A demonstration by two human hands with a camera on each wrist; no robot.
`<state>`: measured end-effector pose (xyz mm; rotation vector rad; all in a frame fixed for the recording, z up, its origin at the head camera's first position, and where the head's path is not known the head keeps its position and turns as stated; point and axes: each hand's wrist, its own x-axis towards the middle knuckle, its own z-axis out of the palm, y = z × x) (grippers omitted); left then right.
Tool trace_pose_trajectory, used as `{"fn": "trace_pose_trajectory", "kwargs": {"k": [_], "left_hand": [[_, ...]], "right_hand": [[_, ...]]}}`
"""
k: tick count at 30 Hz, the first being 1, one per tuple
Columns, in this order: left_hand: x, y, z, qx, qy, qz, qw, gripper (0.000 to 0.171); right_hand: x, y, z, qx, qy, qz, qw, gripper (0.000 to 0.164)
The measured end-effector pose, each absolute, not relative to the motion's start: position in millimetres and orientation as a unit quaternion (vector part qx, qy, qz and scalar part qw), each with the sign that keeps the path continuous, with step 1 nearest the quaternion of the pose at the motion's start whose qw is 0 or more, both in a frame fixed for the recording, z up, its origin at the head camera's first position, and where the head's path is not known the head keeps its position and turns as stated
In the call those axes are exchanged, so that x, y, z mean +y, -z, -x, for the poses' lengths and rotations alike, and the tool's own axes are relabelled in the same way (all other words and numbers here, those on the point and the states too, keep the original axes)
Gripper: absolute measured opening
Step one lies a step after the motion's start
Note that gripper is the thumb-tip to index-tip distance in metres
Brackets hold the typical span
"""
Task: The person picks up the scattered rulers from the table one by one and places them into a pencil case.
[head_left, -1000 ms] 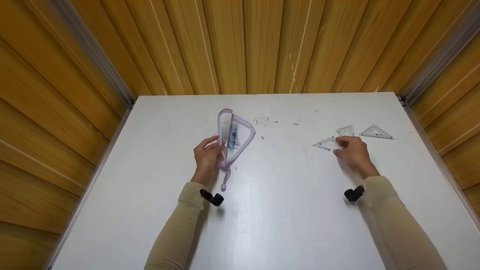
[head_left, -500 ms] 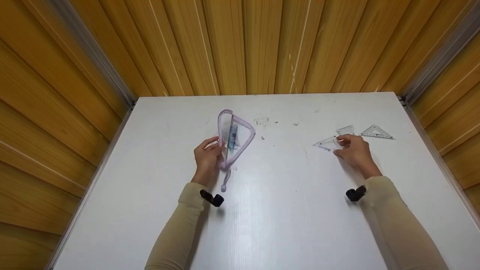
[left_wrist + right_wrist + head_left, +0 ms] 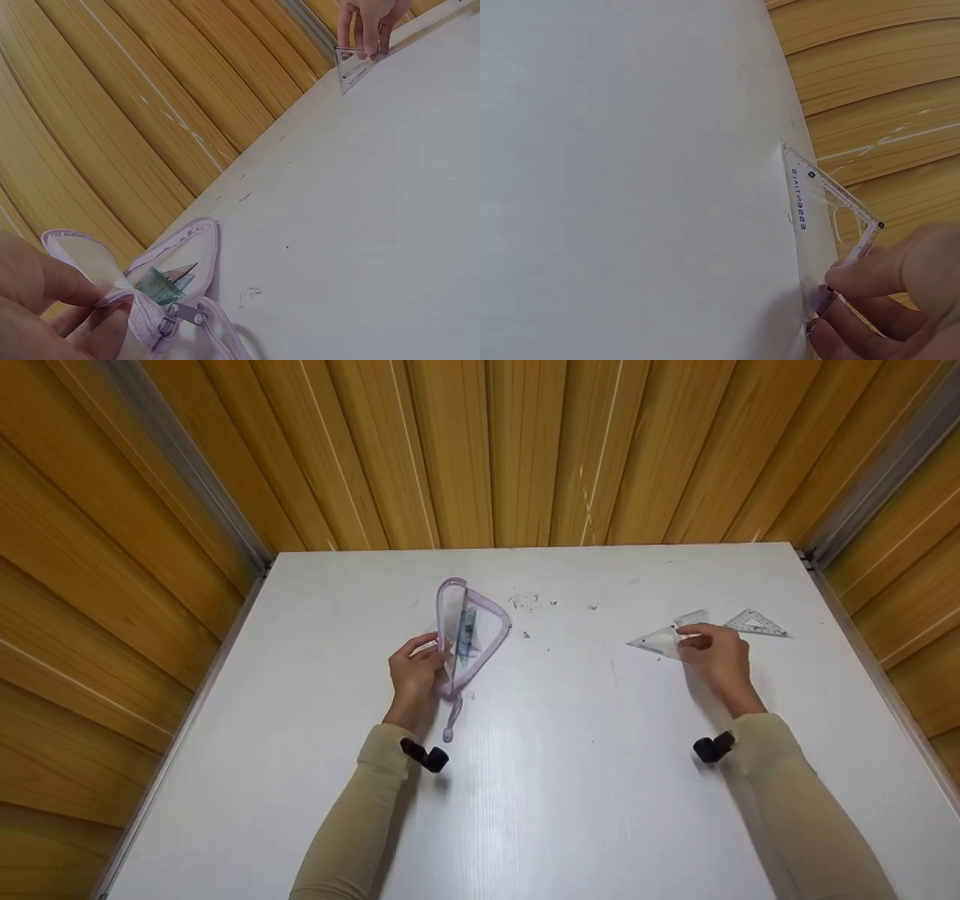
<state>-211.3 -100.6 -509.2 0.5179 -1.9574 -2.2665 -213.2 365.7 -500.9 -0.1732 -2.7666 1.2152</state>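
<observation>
My left hand (image 3: 412, 675) pinches the near-left edge of a clear pencil case with lilac trim (image 3: 487, 658). The case's mouth gapes, and in the left wrist view a greenish see-through piece (image 3: 155, 286) shows inside, with pointed items beside it. A zip pull (image 3: 187, 313) hangs by the opening. Over at the right, my right hand (image 3: 718, 666) pinches a clear set square (image 3: 654, 643) by one end between thumb and fingers. In the right wrist view this set square (image 3: 799, 206) stands tilted up, its lettering mirrored.
Beyond my right hand lies a small clear ruler-marked piece (image 3: 691, 617), partly hidden by the hand. Another clear set square (image 3: 759, 630) lies to its right. Dark scuffs (image 3: 525, 601) mark the white table (image 3: 540, 780); wood-grain panels (image 3: 525, 450) rise behind its back edge.
My right hand has shifted slightly right and tilted the set square up from its flatter position. The left hand and pencil case have stayed in place.
</observation>
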Motion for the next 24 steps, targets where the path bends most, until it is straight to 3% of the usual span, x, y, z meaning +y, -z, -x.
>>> {"fn": "trace_pose_trajectory", "kwargs": {"k": [5, 12, 24], "left_hand": [[-101.1, 509.2, 211.0, -0.641, 0.747, -0.168, 0.053, 0.031], [-100.6, 510.2, 211.6, -0.637, 0.75, -0.168, 0.052, 0.032], [-99.8, 508.7, 210.9, -0.644, 0.742, -0.182, 0.046, 0.033]], "right_hand": [[366.9, 501.0, 214.5, -0.9, -0.423, 0.074, 0.072, 0.031], [368.0, 503.0, 216.3, -0.879, -0.468, 0.09, 0.035, 0.036], [366.3, 500.8, 216.4, -0.863, -0.495, 0.095, 0.026, 0.036]]}}
